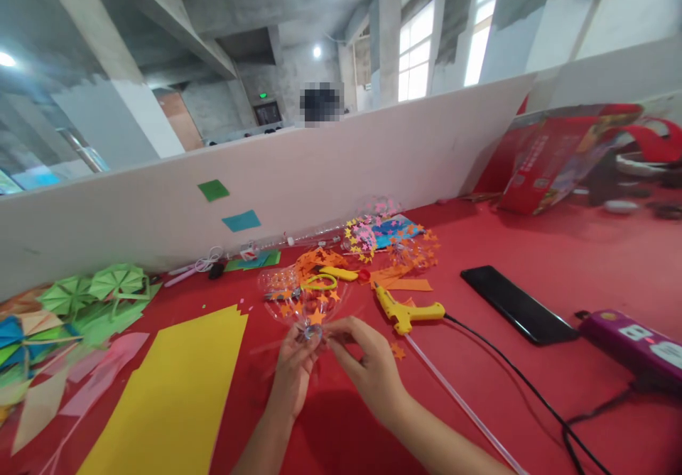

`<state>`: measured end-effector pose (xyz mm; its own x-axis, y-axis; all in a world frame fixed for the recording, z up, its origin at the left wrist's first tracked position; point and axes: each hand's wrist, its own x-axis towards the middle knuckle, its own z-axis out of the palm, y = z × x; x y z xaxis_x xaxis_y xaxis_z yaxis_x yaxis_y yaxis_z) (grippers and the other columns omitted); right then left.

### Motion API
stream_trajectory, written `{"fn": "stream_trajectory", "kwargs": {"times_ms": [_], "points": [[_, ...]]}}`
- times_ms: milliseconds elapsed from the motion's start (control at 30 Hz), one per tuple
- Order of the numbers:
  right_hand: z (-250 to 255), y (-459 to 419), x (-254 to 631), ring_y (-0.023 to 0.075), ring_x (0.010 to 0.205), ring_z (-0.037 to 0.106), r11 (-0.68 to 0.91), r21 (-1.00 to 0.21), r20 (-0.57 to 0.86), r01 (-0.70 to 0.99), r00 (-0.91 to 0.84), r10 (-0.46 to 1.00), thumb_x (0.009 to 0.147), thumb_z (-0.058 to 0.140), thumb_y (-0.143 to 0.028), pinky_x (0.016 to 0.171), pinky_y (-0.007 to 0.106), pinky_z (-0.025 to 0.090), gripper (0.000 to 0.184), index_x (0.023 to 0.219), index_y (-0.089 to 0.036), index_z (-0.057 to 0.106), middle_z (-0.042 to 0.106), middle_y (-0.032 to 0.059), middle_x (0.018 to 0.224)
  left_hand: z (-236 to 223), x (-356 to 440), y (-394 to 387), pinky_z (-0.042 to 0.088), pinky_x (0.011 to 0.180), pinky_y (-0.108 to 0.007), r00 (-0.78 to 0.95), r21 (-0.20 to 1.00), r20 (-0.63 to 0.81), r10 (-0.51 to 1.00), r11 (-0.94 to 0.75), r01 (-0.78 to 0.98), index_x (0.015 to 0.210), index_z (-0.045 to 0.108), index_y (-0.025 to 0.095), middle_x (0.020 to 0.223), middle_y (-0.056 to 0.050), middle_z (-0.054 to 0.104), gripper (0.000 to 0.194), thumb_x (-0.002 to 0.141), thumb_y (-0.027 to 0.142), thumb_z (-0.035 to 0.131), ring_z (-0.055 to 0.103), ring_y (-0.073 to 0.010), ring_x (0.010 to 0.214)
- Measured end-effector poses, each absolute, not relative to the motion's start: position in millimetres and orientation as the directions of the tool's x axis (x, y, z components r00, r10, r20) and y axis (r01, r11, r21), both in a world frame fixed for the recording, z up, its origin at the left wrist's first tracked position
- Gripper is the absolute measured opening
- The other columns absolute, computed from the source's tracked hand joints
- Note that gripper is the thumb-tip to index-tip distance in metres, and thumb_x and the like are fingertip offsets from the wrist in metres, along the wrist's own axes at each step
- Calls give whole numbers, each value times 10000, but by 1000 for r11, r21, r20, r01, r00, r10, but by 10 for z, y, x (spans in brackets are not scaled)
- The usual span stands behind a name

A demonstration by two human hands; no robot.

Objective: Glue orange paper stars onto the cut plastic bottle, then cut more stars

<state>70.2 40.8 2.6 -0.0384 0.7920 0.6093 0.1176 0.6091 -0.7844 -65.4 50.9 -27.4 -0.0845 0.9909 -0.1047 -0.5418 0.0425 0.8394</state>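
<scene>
My left hand point(292, 374) and my right hand point(367, 361) meet low over the red table point(533, 262). Both pinch the neck of a clear balloon point(306, 304) dotted with orange star stickers. The balloon bulges away from me, just above the fingertips. My left fingers curl round its knot; my right thumb and forefinger press in from the right. A yellow glue gun point(406, 312) lies just right of the balloon, its black cord trailing off to the right. A clear thin stick point(458, 398) runs diagonally under my right forearm.
A yellow paper sheet point(175, 390) lies left of my hands, with green folded paper fans point(101, 292) and pink strips further left. More star-covered balloons point(376, 233), yellow scissors point(333, 276), a black phone point(514, 303), a purple power strip point(634, 344) and a white partition point(320, 170) surround the spot.
</scene>
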Motion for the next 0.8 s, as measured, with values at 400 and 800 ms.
{"fn": "stream_trajectory", "kwargs": {"times_ms": [400, 800], "points": [[76, 393, 749, 172, 711, 675, 569, -821, 568, 50, -34, 822, 847, 560, -135, 662, 267, 554, 136, 816, -209, 670, 712, 31, 781, -307, -670, 477, 514, 682, -228, -88, 859, -97, 991, 38, -511, 886, 629, 181, 832, -7, 683, 351, 596, 188, 826, 649, -119, 722], [20, 471, 764, 165, 737, 656, 716, -674, 717, 182, -70, 694, 862, 515, -137, 648, 250, 533, 146, 920, -205, 631, 693, 40, 834, -281, -702, 509, 511, 709, -238, -66, 834, -44, 997, 0, -552, 843, 636, 159, 812, -6, 703, 315, 588, 175, 819, 663, -120, 707]]}}
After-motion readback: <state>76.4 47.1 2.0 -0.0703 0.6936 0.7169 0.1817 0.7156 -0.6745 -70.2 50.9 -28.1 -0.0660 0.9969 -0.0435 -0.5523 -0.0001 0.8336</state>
